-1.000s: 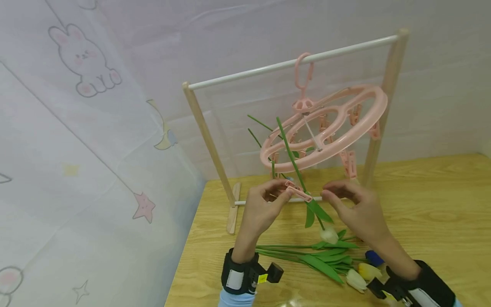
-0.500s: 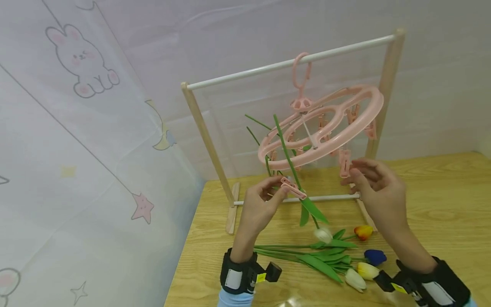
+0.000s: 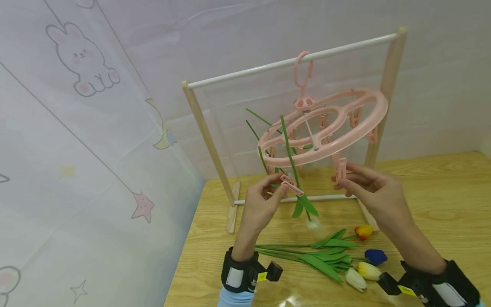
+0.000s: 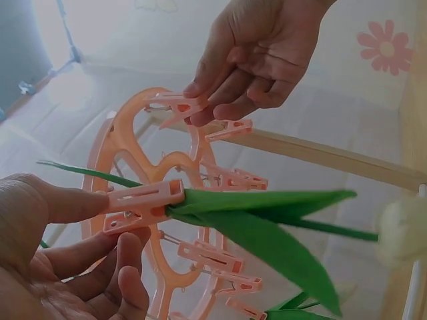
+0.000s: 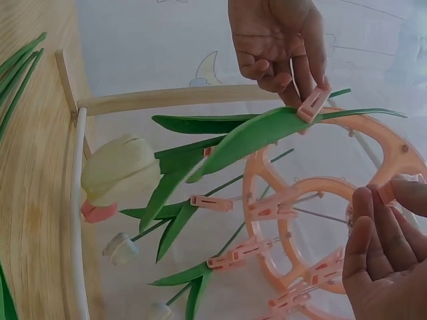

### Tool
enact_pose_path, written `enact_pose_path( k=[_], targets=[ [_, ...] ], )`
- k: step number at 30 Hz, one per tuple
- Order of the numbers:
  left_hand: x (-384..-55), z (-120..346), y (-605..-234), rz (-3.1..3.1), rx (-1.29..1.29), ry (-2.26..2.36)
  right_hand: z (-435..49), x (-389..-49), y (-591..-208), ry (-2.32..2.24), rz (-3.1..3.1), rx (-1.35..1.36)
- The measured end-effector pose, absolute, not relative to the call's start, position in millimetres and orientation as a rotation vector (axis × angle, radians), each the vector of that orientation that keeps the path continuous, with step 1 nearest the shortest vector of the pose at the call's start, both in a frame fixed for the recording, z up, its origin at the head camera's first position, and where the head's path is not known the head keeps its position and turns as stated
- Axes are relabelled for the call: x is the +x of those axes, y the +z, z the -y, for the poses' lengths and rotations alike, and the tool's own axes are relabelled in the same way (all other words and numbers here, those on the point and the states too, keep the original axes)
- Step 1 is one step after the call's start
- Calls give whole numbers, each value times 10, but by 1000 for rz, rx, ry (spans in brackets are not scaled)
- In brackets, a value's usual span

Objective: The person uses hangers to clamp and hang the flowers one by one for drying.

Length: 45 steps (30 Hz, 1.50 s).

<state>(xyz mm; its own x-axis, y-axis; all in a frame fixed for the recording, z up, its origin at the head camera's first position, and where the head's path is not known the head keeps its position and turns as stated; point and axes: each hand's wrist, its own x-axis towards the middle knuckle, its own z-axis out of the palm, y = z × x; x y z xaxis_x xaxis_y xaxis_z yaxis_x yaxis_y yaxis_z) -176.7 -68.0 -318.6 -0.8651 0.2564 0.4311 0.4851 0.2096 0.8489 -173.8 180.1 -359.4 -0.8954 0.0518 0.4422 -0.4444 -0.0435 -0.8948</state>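
A pink round clip hanger [image 3: 362, 134] hangs tilted from a white rod. My left hand [image 3: 261, 211] pinches one of its pink clothespins [image 4: 147, 199] between thumb and fingers. A white artificial tulip [image 5: 123, 172] is at that clothespin's jaws, its green leaves [image 4: 267, 230] pointing away from the hand and its flower hanging low. On the near right of the rim, my right hand [image 3: 377, 196] pinches another pink clothespin [image 3: 340, 169]; nothing shows in that one's jaws. Several other tulips hang from clothespins on the hanger's left side, partly hidden in the head view.
A wooden stand [image 3: 203, 128] with a white top rod [image 3: 261, 69] and a lower bar [image 3: 326, 198] carries the hanger. On the wood-grain table [image 3: 433, 204] lie several tulips, with orange [image 3: 363, 232], blue [image 3: 376, 256], yellow [image 3: 369, 270] and white [image 3: 356, 280] flowers.
My right hand has moved right from near the white tulip and now grips a clothespin on the rim. The tulip's flower end has swung left; my left hand stays pinching its clothespin.
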Motion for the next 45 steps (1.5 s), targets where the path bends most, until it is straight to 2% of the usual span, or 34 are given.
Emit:
enact_pose_path(
  k=[10, 18, 21, 29, 36, 45],
  targets=[
    [-1999, 785, -3487, 2365, -628, -1644, -1706, -1698, -3653, 1733, 2153, 555],
    [-1912, 858, -3458, 2626, -477, -1339, -1576, -1692, -3720, 1723, 2169, 602],
    [-1852, 855, -3432, 2741, -540, -1234, -1526, -1698, -3753, 1713, 2149, 625],
    [-1826, 664, -3444, 2612, -806, -1688, -1332, -1673, -3835, 1729, 2065, 659],
    [-1750, 444, -3376, 2255, -717, -1960, -1209, -1647, -3910, 1705, 2025, 641],
    [-1692, 386, -3268, 2216, -692, -1893, -1172, -1650, -3911, 1665, 1991, 683]
  ],
)
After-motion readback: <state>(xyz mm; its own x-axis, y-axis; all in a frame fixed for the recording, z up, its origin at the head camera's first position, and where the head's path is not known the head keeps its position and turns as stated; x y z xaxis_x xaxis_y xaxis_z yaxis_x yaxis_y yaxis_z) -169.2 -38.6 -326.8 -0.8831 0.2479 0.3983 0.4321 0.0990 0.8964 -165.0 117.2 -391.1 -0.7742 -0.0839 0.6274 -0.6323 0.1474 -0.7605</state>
